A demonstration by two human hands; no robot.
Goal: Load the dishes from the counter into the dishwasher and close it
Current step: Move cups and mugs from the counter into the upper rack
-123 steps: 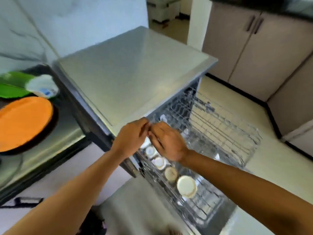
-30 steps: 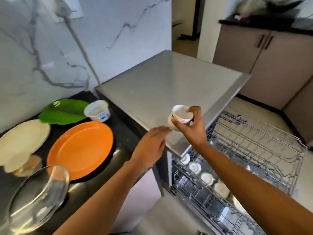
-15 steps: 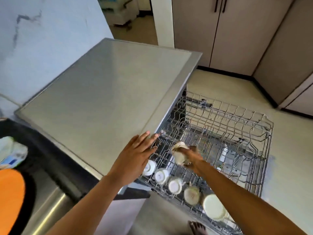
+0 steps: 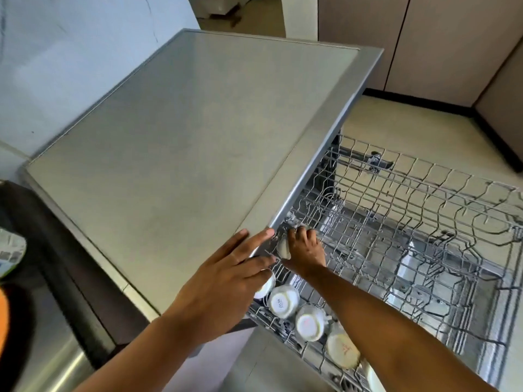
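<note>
The dishwasher's wire rack is pulled out to the right of the steel dishwasher top. My right hand reaches into the rack's near-left corner and grips a small white cup, held low among the wires. My left hand rests flat with straight fingers on the front edge of the dishwasher top. Several white cups stand upside down in a row along the rack's near side, partly under my right forearm.
A dark counter lies at the left with an orange plate's edge and a white tub just in view. Beige cabinets and tiled floor lie beyond the rack. Most of the rack holds nothing.
My right hand brought the cup from above the dishwasher top down into the rack's near-left corner. My left hand settled on the top's front edge. The view swung right, away from the counter dishes.
</note>
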